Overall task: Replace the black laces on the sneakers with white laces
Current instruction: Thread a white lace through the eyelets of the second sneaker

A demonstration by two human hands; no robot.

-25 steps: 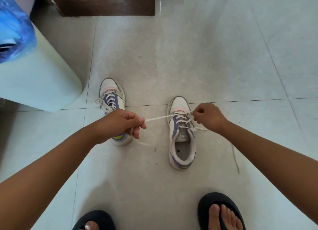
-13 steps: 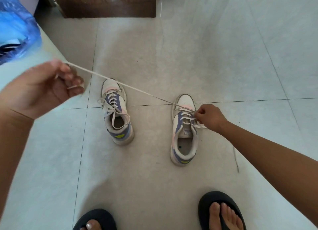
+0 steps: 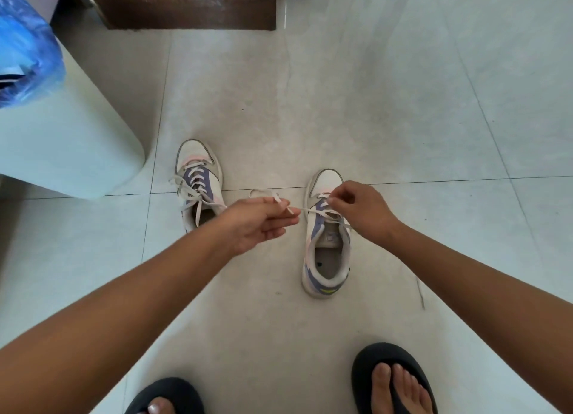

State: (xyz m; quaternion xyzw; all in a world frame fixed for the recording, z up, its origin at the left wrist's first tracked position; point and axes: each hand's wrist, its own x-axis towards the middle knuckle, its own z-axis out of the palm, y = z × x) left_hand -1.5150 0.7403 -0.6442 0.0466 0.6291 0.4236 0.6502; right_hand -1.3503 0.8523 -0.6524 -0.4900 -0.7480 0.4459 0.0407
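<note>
Change since earlier: left hand (image 3: 259,221) back down from high at the left, now low between the two shoes; lace run between the hands much shorter.
Feet: two black rubber flip-flops (image 3: 392,379) at the bottom edge, toes showing, on the pale grey tiled floor (image 3: 403,103).
Loose end: thin white lace tail (image 3: 420,289) lying on the tiles just right of the nearer shoe.
Right shoe: white, purple and pink low-top sneaker (image 3: 327,252), toe pointing away, upright, partly laced.
Right hand: (image 3: 361,210) over the front eyelets of that sneaker, thumb and forefinger pinched shut on the lace there.
Lace: flat white shoelace (image 3: 302,209) stretched short from the sneaker to the left hand, with a small loop curling beyond the left fingertips.
Left hand: palm up, fingers loosely curled, thumb and forefinger nipping the lace.
Left shoe: matching white, purple and pink sneaker (image 3: 198,184), farther off, fully laced in white, ends loose, heel hidden behind the left hand.
Left side: pale mint rounded surface (image 3: 71,141) with a crumpled blue plastic bag (image 3: 24,48) on it.
Far: dark brown wooden cabinet base (image 3: 186,4).
</note>
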